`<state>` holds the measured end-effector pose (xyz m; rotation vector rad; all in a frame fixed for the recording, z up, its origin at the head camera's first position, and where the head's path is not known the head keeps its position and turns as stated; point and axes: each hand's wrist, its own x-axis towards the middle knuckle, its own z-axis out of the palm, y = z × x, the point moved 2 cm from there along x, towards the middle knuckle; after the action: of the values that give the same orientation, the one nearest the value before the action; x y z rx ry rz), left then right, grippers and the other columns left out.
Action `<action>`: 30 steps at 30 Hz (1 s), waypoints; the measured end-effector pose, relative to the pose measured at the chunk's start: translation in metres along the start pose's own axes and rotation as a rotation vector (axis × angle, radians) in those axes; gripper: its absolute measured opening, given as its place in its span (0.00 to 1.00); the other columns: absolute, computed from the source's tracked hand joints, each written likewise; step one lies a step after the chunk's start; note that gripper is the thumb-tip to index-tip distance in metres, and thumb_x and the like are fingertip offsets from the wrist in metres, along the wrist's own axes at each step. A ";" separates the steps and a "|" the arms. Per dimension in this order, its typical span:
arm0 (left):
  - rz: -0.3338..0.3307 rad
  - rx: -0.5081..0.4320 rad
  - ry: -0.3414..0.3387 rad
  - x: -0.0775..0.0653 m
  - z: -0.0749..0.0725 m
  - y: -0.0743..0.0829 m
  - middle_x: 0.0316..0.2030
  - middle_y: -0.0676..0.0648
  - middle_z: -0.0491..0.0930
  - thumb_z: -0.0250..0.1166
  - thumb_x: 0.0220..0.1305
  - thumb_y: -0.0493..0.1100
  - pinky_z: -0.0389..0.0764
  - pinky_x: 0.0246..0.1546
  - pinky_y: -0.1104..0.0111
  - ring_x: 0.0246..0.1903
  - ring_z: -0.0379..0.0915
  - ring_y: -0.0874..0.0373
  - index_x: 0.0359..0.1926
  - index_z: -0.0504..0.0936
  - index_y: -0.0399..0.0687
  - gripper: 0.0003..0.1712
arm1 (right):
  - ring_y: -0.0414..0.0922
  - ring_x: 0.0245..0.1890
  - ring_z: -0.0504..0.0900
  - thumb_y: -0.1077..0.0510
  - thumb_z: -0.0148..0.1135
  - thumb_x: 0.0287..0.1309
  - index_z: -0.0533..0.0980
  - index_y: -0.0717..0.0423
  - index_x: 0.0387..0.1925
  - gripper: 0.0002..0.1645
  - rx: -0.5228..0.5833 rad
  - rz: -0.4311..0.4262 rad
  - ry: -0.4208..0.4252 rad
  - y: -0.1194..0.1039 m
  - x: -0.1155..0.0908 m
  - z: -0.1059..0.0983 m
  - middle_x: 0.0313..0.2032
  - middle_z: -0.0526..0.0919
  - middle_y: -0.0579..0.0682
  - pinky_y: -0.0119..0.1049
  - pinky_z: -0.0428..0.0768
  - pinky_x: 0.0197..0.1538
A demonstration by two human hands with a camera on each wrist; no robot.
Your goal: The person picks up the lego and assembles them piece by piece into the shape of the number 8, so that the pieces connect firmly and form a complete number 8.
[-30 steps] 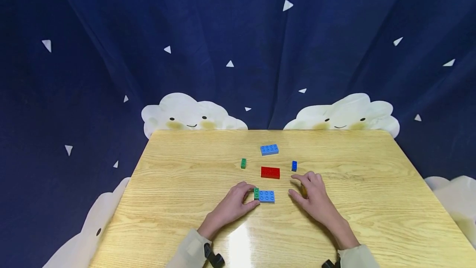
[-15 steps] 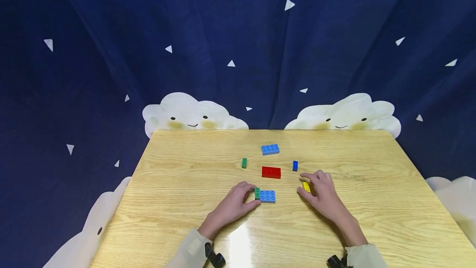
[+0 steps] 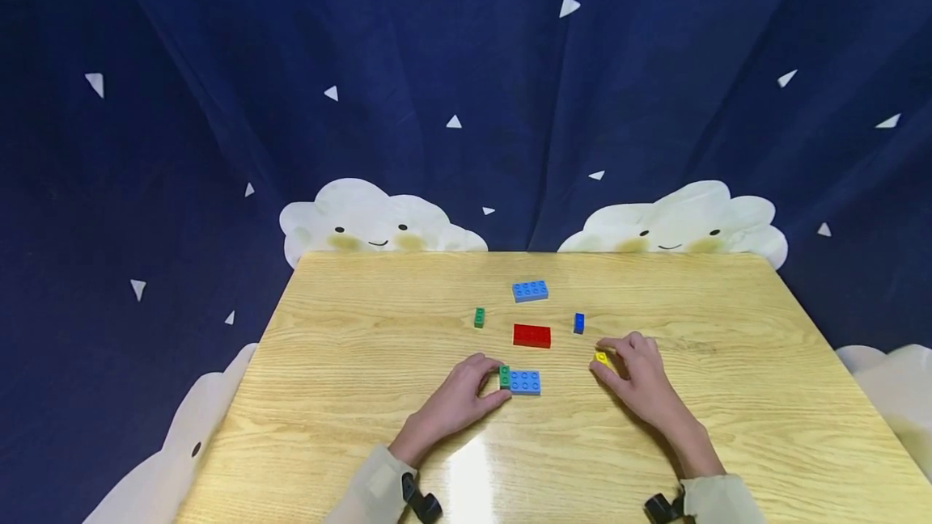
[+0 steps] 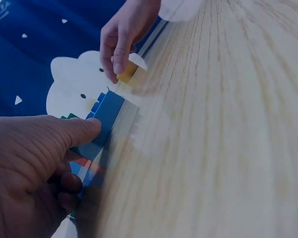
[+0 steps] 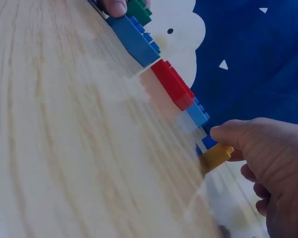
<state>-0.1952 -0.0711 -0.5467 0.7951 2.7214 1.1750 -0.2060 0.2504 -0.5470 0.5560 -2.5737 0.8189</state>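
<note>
In the head view, my left hand [image 3: 462, 393] grips the left end of a light-blue toy building brick [image 3: 526, 382]. A small green brick [image 3: 505, 378] sits on top of that end. The left thumb presses the blue brick's near side, plain in the left wrist view. To the right, my right hand [image 3: 639, 370] has its thumb and forefinger curled round a small yellow brick [image 3: 601, 357], low at the tabletop. Part of the yellow brick is hidden by the thumb in the head view; its side shows in the right wrist view.
A red brick [image 3: 531, 335] lies beyond the blue-and-green stack. Behind it is another light-blue brick [image 3: 530, 290]. A small green brick [image 3: 479, 318] and a small dark-blue brick [image 3: 578, 323] lie to either side. The wooden table [image 3: 349, 330] ends at a dark-blue curtain [image 3: 408, 103].
My right hand has moved right, then drawn in its thumb and forefinger round the yellow brick. The left hand stays on the blue brick.
</note>
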 end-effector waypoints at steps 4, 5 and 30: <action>0.000 -0.006 0.002 -0.001 0.000 0.000 0.31 0.49 0.74 0.71 0.70 0.51 0.65 0.31 0.74 0.30 0.62 0.65 0.59 0.83 0.40 0.25 | 0.46 0.36 0.60 0.60 0.77 0.57 0.85 0.60 0.46 0.16 0.009 0.021 -0.011 0.002 0.000 0.002 0.32 0.71 0.50 0.39 0.56 0.41; -0.002 -0.007 0.003 -0.001 0.000 0.000 0.32 0.49 0.74 0.71 0.70 0.51 0.65 0.31 0.74 0.30 0.62 0.65 0.59 0.83 0.40 0.25 | 0.46 0.37 0.60 0.60 0.77 0.57 0.85 0.60 0.46 0.16 0.010 0.027 -0.015 0.003 0.000 0.002 0.32 0.71 0.50 0.39 0.56 0.42; 0.016 0.022 0.002 0.000 -0.002 0.001 0.32 0.49 0.74 0.71 0.70 0.51 0.65 0.32 0.74 0.30 0.62 0.65 0.57 0.83 0.42 0.23 | 0.44 0.36 0.60 0.55 0.78 0.58 0.82 0.57 0.56 0.25 0.047 0.060 -0.174 0.014 -0.004 -0.008 0.32 0.71 0.46 0.38 0.58 0.38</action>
<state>-0.1951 -0.0723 -0.5445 0.8204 2.7396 1.1518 -0.2072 0.2670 -0.5495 0.5911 -2.7467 0.8895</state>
